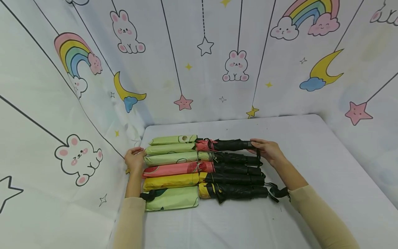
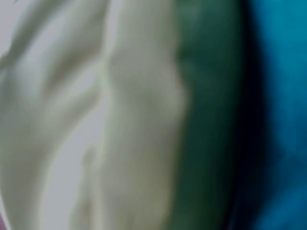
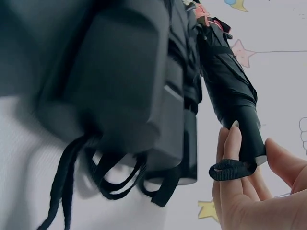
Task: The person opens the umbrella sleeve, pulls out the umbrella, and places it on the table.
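Observation:
Folded compact umbrellas lie side by side, their black handles to the right. My right hand [image 1: 269, 151] pinches the handle of the farthest umbrella [image 1: 230, 145], which has a red-and-black canopy. In the right wrist view, thumb and fingers hold that black handle [image 3: 242, 127] near its end, a wrist loop hanging beside them. On the left lie fabric covers in line with the umbrellas: a green cover [image 1: 169, 149], a red cover [image 1: 174, 169], a yellow cover [image 1: 172, 181] and a flat green cover [image 1: 174, 199] nearest me. My left hand [image 1: 135, 159] is at the left ends of the far covers, fingers loosely bent.
A white cloth covers the table [image 1: 236, 221]. Behind and to the left stand white curtains [image 1: 211, 86] printed with rabbits, stars and rainbows. Black wrist straps [image 1: 273, 193] stick out past the near handles. The left wrist view is blurred, mostly pale cloth [image 2: 134, 115].

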The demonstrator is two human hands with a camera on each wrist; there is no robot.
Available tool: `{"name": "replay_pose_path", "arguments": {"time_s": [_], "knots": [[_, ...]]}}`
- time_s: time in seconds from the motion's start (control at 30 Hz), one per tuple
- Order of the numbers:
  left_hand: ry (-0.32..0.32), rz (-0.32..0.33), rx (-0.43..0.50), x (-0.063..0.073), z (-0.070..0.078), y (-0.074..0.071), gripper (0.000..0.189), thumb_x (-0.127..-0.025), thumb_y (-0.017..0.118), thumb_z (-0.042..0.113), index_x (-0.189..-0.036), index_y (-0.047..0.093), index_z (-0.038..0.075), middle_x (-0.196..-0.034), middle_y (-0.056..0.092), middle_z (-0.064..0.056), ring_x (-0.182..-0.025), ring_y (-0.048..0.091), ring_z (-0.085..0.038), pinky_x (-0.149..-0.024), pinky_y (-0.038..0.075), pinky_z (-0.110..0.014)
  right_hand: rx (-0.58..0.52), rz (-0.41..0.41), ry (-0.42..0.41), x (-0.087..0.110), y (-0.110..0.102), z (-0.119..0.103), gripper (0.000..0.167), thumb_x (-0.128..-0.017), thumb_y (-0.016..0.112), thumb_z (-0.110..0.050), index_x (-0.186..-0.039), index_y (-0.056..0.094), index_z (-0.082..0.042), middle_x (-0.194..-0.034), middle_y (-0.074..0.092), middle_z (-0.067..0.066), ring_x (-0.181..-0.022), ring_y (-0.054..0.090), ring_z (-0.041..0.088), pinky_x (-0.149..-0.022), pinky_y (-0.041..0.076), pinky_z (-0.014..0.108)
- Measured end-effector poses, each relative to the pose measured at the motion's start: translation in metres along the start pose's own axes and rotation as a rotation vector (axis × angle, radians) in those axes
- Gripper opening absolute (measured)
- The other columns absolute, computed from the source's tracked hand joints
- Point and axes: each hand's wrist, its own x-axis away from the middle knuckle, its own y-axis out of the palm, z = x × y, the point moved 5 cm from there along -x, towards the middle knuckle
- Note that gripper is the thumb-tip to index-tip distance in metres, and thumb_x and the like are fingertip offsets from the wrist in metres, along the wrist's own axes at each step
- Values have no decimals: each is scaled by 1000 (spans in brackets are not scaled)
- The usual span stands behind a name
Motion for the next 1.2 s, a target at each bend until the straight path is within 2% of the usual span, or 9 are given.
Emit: {"name": "replay_pose_path", "arguments": {"time_s": [0.17, 0.3, 0.4, 0.57, 0.7, 0.87, 0.97, 1.07, 1.2], "knots": [[-5, -13, -11, 0, 1, 2, 33, -87, 72, -8, -119, 66, -3, -120, 70, -22, -91, 67, -16, -66, 51, -15, 66, -13, -1, -5, -8, 5, 58, -100, 70, -7, -151, 47, 9, -113, 73, -1, -104, 76, 24, -106, 52, 43], [-14, -22, -31, 0, 0, 2, 33, -88, 72, -7, -120, 66, -2, -120, 71, -20, -92, 69, -15, -67, 51, -15, 174, -55, 1, -8, -14, 10, 56, -104, 66, -11, -152, 45, 8, -139, 61, 19, -109, 74, 23, -108, 51, 42], [-15, -31, -45, 1, 1, 3, 35, -88, 71, -7, -121, 65, -2, -122, 71, -21, -89, 66, -11, -66, 50, -14, 320, -51, -7, -9, -17, 12, 55, -105, 65, -19, -152, 48, 5, -153, 48, 27, -114, 72, 22, -107, 53, 39], [-24, -65, -73, 1, 3, 5, 38, -90, 70, -5, -127, 62, -3, -125, 69, -22, -94, 64, -14, -66, 48, -13, 631, 36, -25, -10, -22, 13, 56, -104, 67, -37, -145, 59, 0, -151, 53, 23, -133, 58, 31, -109, 50, 42], [-20, -89, -102, -2, 3, 7, 36, -93, 69, 0, -128, 61, -4, -119, 71, -18, -92, 64, -11, -68, 49, -12, 750, 70, -51, -9, -22, 10, 57, -103, 66, -42, -141, 63, 2, -150, 54, 25, -139, 51, 39, -112, 47, 50], [19, -91, -140, -7, 7, 8, 30, -94, 69, 3, -123, 63, -3, -108, 71, -9, -86, 60, -3, -70, 49, -11, 830, 90, -87, -8, -17, 2, 58, -103, 65, -45, -136, 66, 3, -143, 59, 27, -131, 56, 41, -110, 46, 57], [29, -96, -165, -9, 11, 8, 29, -94, 70, 4, -122, 64, -1, -107, 72, -6, -86, 60, -3, -70, 49, -12, 839, 85, -101, -9, -10, -5, 56, -103, 64, -44, -135, 67, 2, -143, 57, 27, -131, 54, 44, -112, 43, 62], [30, -122, -197, -9, 18, 9, 30, -95, 70, 6, -124, 64, 0, -109, 71, -5, -89, 61, -4, -71, 49, -14, 838, 90, -125, -11, 1, -11, 51, -104, 64, -41, -133, 69, 1, -144, 57, 26, -135, 50, 46, -114, 40, 63], [54, -150, -232, -9, 29, 10, 30, -97, 69, 8, -125, 63, 0, -116, 70, -11, -94, 60, -10, -74, 48, -16, 809, 73, -195, -13, 23, -18, 43, -105, 64, -34, -129, 71, 1, -136, 64, 25, -130, 57, 45, -110, 46, 60]]}}
